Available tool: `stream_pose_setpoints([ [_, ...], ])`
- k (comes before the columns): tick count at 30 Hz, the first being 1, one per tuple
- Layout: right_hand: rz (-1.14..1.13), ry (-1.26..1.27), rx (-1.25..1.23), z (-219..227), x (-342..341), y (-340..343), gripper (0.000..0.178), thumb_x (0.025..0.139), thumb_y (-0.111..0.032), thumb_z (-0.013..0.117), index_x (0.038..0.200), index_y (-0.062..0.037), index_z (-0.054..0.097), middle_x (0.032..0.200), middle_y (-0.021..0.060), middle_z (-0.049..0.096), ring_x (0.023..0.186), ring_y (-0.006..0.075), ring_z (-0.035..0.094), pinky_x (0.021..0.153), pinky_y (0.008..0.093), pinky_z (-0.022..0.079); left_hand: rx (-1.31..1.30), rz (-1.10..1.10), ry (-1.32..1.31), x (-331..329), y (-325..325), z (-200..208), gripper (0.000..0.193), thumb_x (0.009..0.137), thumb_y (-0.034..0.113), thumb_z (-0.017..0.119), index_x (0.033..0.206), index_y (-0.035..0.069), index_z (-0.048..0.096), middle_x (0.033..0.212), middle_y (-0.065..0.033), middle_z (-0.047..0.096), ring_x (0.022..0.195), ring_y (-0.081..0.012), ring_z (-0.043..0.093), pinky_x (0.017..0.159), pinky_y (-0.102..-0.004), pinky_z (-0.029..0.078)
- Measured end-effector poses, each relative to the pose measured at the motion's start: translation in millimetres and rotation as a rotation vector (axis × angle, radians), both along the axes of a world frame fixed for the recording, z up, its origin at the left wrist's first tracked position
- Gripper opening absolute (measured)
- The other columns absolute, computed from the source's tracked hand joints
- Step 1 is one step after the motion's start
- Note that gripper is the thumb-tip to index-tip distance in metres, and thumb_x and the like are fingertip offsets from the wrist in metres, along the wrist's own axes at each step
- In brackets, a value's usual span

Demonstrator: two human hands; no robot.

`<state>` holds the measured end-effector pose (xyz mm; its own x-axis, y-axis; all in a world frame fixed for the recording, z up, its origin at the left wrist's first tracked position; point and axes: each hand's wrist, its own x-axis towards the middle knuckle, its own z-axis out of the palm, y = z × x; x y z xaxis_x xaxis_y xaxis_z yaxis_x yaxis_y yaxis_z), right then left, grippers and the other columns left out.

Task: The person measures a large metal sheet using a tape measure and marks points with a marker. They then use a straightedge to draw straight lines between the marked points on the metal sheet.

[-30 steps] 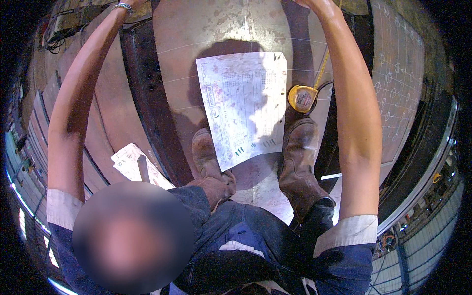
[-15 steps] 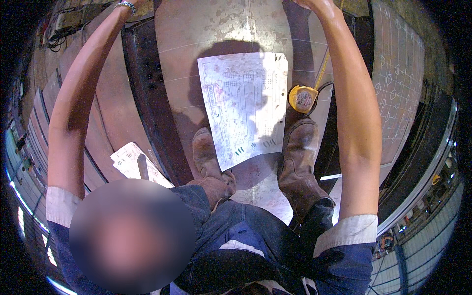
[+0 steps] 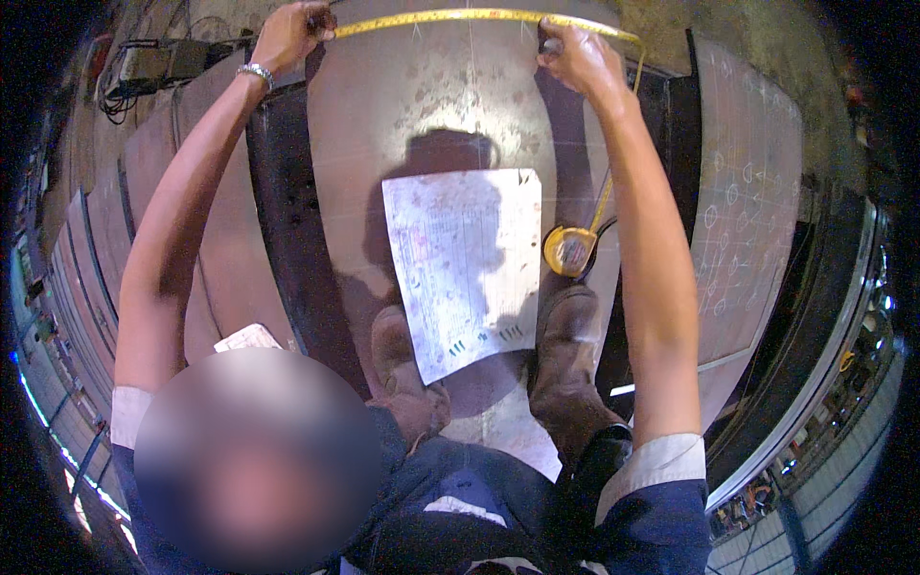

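Note:
A yellow tape measure blade (image 3: 441, 15) stretches across the far end of the brown steel plate (image 3: 383, 86). At its left end my left hand (image 3: 289, 40) pinches the blade near the plate's left edge. My right hand (image 3: 579, 56) is closed on the blade farther right; a small greyish thing shows by its fingertips, too unclear to name. Past that hand the blade bends and runs back under my right forearm to the yellow tape case (image 3: 571, 253), which lies near my right boot. A large printed drawing sheet (image 3: 465, 278) lies on the plate between my hands and boots.
My brown boots (image 3: 565, 335) stand on the plate. Dark steel beams (image 3: 283, 182) flank it on both sides. At right lies a plate with chalk circles (image 3: 743, 201); at far left are a box-like machine and black cables (image 3: 115, 91). More papers (image 3: 247, 337) rest at lower left.
Both hands have come into fuller view at the top, with the blade now visible between them. The sheet, tape case and boots appear lower in the picture as the view shifts.

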<state>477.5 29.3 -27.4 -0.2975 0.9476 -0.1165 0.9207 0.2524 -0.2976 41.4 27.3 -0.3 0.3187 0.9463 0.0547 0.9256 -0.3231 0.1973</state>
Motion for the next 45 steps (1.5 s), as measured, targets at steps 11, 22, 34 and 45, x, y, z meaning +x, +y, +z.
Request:
stream_pose_setpoints([
  [11, -0.106, 0.090, -0.035, 25.3, -3.1, -25.9, 0.056, 0.084, -0.029, 0.077, 0.139, -0.0224, 0.063, 0.111, 0.0155, 0.075, 0.106, 0.0375, 0.070, 0.091, 0.0486, 0.056, -0.110, 0.093, 0.088, 18.8, -2.7, 9.1, 0.040, 0.081, 0.027, 0.081, 0.115, 0.006, 0.072, 0.103, -0.0164, 0.074, 0.099, -0.0373, 0.070, 0.089, -0.0451, 0.054],
  [22, -0.110, 0.120, 0.002, 27.3, -4.4, -35.0, 0.054, 0.085, -0.029, 0.076, 0.136, -0.0187, 0.062, 0.105, 0.0186, 0.074, 0.101, 0.0397, 0.070, 0.087, 0.0492, 0.055, -0.128, 0.077, -0.010, 12.0, -1.8, 5.4, 0.030, 0.080, 0.022, 0.081, 0.101, 0.005, 0.069, 0.100, -0.0155, 0.073, 0.097, -0.0400, 0.068, 0.084, -0.0464, 0.054],
  [34, -0.259, 0.452, 0.409, -5.2, -31.2, -31.7, 0.020, 0.089, -0.016, 0.069, 0.099, 0.0005, 0.069, 0.088, 0.0212, 0.070, 0.081, 0.0398, 0.069, 0.076, 0.0463, 0.053, -0.129, 0.049, 0.038, 10.3, -1.3, 8.3, 0.030, 0.081, 0.022, 0.080, 0.105, 0.007, 0.070, 0.101, -0.0152, 0.072, 0.097, -0.0410, 0.066, 0.085, -0.0486, 0.053],
  [45, -0.314, 0.412, 0.325, -3.2, -48.3, -31.4, 0.019, 0.087, -0.011, 0.068, 0.097, 0.0046, 0.068, 0.094, 0.0242, 0.068, 0.089, 0.0426, 0.067, 0.080, 0.0519, 0.052, -0.141, 0.093, 0.052, 15.4, -2.7, 9.4, 0.030, 0.081, 0.023, 0.080, 0.105, 0.008, 0.070, 0.104, -0.0152, 0.072, 0.100, -0.0395, 0.067, 0.087, -0.0480, 0.053],
])
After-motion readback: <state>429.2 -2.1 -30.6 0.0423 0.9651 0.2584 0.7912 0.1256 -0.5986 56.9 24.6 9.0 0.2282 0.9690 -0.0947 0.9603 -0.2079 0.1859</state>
